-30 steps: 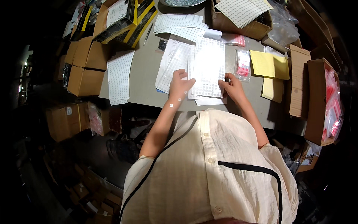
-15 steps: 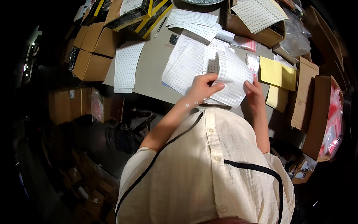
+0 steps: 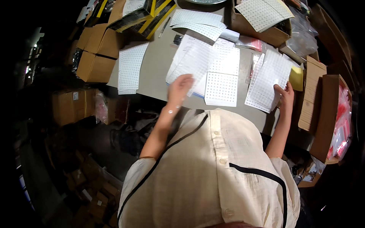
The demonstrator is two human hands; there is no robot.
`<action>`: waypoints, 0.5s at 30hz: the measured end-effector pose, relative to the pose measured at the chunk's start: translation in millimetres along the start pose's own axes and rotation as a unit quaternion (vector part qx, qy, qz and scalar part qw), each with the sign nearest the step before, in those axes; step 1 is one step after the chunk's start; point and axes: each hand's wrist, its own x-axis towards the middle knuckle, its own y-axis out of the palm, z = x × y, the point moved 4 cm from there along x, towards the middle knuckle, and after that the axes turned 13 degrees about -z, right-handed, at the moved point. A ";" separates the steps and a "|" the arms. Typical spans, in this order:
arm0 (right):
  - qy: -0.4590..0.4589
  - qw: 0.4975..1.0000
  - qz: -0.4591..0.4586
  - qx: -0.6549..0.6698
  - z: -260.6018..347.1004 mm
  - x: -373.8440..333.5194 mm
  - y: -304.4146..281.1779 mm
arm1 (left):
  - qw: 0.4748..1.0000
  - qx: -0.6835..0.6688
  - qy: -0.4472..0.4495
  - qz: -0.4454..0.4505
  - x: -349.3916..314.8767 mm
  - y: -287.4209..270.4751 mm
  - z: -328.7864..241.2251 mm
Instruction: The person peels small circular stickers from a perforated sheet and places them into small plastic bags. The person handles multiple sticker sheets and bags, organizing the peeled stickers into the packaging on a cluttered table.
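A translucent sheet with faint rows (image 3: 197,57), smeared by motion, lies over white papers on the left. At its lower edge is my left hand (image 3: 180,91), also blurred, with its fingers closed on the sheet. Several small round white stickers (image 3: 170,111) cling to that wrist. To the right, my right hand (image 3: 286,92) grips the lower right edge of a sheet of pale round stickers (image 3: 270,72), thumb on top. This sheet overlaps another printed sheet (image 3: 251,99). Between my hands rests a white sheet with rows of small dark marks (image 3: 221,89).
More dotted sheets lie on the grey table (image 3: 156,72), at the left (image 3: 130,66) and far side (image 3: 197,22). Cardboard boxes stand left (image 3: 95,51) and right (image 3: 327,125), the right one holding red-and-clear bags (image 3: 341,121). A yellow paper (image 3: 297,79) sits beside my right hand.
My hands have moved apart from the sheet they shared. The sticker sheet went right with my right hand, covering much of the yellow paper; my left hand moved left with a translucent sheet.
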 end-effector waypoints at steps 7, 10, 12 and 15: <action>-0.001 0.999 -0.020 0.030 -10.6 -3.6 1.9 | 0.991 -0.049 -0.042 -0.113 -21.9 -75.0 26.5; -0.005 0.999 -0.025 0.026 -12.7 0.1 0.6 | 0.991 -0.037 -0.048 -0.122 -30.5 -85.9 34.3; -0.006 1.000 -0.027 0.011 -11.3 0.9 1.5 | 0.990 -0.028 -0.051 -0.127 -36.7 -89.0 36.9; -0.014 1.000 -0.012 0.003 -9.5 3.5 4.0 | 0.989 -0.024 -0.052 -0.134 -45.1 -91.4 40.6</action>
